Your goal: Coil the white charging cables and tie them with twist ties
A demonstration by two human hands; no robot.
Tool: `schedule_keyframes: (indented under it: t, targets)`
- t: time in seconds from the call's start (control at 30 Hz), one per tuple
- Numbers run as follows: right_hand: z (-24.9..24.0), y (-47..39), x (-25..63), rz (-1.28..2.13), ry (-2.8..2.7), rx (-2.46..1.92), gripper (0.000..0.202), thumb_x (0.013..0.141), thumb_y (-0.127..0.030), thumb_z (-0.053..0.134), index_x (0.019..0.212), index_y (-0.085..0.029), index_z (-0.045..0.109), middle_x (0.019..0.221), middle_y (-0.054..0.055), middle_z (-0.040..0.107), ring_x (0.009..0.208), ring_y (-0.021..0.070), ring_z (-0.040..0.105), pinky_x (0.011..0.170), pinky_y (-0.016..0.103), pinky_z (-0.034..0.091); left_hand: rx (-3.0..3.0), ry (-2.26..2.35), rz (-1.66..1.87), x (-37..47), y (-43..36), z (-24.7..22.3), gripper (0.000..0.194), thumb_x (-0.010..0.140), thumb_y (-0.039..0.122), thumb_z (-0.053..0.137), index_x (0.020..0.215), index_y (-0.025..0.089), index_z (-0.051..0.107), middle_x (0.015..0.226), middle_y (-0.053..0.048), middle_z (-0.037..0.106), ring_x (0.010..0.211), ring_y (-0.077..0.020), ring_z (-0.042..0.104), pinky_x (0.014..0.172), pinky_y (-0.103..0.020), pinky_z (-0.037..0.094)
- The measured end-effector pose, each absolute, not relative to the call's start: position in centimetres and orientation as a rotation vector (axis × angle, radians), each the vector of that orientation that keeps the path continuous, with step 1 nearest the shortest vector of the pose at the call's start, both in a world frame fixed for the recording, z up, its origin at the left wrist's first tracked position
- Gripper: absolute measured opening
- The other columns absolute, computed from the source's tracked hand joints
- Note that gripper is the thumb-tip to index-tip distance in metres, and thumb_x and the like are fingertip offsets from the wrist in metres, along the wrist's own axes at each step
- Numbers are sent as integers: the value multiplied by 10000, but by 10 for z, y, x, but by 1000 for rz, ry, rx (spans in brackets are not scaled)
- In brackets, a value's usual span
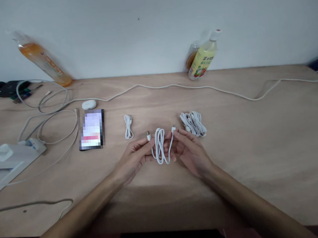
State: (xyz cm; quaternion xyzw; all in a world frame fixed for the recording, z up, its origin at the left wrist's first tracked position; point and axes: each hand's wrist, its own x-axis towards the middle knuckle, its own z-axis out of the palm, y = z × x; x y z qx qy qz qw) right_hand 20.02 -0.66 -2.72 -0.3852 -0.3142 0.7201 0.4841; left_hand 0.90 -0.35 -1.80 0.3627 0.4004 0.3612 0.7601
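A white cable [159,145] in a loose coil hangs between my two hands, above the middle of the table. My left hand [136,157] pinches it near the metal USB plug, which points up. The other end, with a small white connector, is between the thumb and fingers of my right hand [191,151]. Some fingers of both hands are hidden behind the coil. On the table beyond my left hand lies one small bundled white cable [128,127]. Several more bundled white cables [193,123] lie together just beyond my right hand.
A phone [91,131] and a white earbud case [89,104] lie at the left, near tangled cables and a white power strip [14,158]. An orange bottle [45,64] and a yellow bottle [202,60] stand by the wall. A long cord [184,86] crosses the table [269,145].
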Motion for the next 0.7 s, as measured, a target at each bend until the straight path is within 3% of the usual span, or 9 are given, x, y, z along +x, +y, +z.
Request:
schedule_keyframes:
  t: [0.2,0.4,0.57,0.7]
  targets:
    - [-35,-6,200,1602,-850,-982,357,904,-587,801,914,-237,735,858,17,716,684,149,640,538,247,523,732,879,829,9,0,-19,329,880,404,900,1121,187,847,1108,-98,850,887,-208,812,815,-334,675]
    - [-43,-4,199,1573,-861,-1031,424,923,-650,751,896,-233,676,827,29,751,673,180,707,540,273,543,719,938,912,10,1,-18,338,813,394,955,1032,173,824,1033,-82,857,875,-220,821,787,-333,688]
    - [-42,-5,198,1600,-782,-1076,477,885,-692,774,890,-247,604,741,-2,731,535,147,629,406,226,411,770,963,936,9,0,-17,362,854,425,916,1085,172,798,1005,-91,861,926,-262,835,768,-347,686]
    - [-36,-6,197,1641,-801,-1091,457,847,-653,834,906,-231,668,708,-33,687,468,90,490,387,213,294,791,944,909,8,-2,-15,389,887,370,889,1209,186,772,1091,-100,863,924,-255,838,785,-347,672]
